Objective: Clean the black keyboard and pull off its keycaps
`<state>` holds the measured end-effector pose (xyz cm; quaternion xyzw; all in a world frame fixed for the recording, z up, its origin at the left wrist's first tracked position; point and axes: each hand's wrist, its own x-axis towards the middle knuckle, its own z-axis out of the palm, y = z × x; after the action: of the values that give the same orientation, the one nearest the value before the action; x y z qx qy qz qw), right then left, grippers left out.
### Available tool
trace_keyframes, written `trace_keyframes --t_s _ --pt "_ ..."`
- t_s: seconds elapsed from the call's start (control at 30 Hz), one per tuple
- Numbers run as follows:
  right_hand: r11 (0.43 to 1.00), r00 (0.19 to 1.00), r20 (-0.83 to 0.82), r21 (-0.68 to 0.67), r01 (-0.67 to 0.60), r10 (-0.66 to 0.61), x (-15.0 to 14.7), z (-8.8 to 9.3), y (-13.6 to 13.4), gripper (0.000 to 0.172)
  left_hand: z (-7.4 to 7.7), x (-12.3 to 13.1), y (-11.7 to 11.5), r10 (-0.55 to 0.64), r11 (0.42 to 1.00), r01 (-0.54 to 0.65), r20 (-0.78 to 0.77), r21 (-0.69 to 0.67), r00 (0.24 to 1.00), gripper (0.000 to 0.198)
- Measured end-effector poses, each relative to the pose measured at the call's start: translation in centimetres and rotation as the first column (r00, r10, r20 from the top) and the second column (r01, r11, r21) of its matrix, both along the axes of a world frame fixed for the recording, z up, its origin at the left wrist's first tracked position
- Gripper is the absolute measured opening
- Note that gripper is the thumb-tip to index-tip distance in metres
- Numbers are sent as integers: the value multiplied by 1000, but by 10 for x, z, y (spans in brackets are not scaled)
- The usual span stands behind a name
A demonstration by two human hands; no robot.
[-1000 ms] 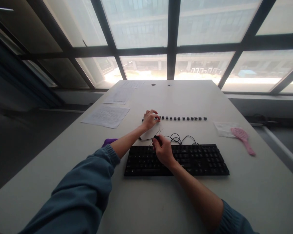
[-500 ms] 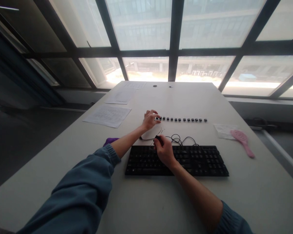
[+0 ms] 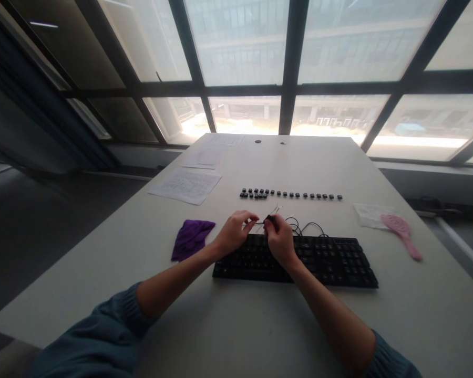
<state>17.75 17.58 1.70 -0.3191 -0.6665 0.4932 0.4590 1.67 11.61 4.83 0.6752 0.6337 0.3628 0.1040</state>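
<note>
A keycap puller [image 3: 271,218] with a black handle and thin wire prongs is gripped in my right hand [image 3: 281,241], over the upper edge of the black keyboard [image 3: 331,262]. The prongs point up and away from me. My left hand [image 3: 235,231] hovers at the keyboard's upper left, close to the puller; its thumb and forefinger are apart, with nothing visible between them. Beyond both hands, small black keycaps [image 3: 297,195] lie in a long row, with a shorter second row at its left end. My hands cover part of the keyboard's upper left.
A crumpled purple cloth [image 3: 191,239] lies left of the keyboard. Paper sheets [image 3: 187,185] rest farther back on the left. At right are a pink hairbrush [image 3: 400,231] and a clear plastic bag [image 3: 370,215]. The keyboard's cable [image 3: 313,226] loops behind it.
My left hand has come back from the keycaps' left end to beside the puller, uncovering that end and the purple cloth. My right hand still holds the puller. The view has shifted slightly.
</note>
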Motion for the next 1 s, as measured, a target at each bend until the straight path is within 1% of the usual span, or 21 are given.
trace_keyframes --t_s 0.07,0.13,0.23,0.33,0.53,0.83,1.0 --pt "995 996 86 96 -32 23 4 -1 -1 17 -8 8 -17 23 1000 -22 35 -21 999 17" --pt "986 989 146 153 -62 39 6 -3 -2 16 -17 12 -28 46 999 -44 63 -28 997 19" --pt "976 979 201 201 -87 46 6 -4 -3 18 -30 14 -33 51 998 -48 97 -33 994 20" --pt "969 970 237 224 -106 51 4 -5 -3 19 -36 13 -33 41 999 -38 113 -25 993 20" --pt "969 959 277 212 -127 65 3 -7 -1 20 -38 15 -34 26 999 -23 118 -26 993 20" --pt "970 956 282 196 -143 84 4 -8 -1 19 -35 17 -36 25 997 -17 119 -70 993 25" --pt "968 953 287 198 -156 95 4 -9 0 20 -37 17 -36 15 998 -7 118 -66 993 26"
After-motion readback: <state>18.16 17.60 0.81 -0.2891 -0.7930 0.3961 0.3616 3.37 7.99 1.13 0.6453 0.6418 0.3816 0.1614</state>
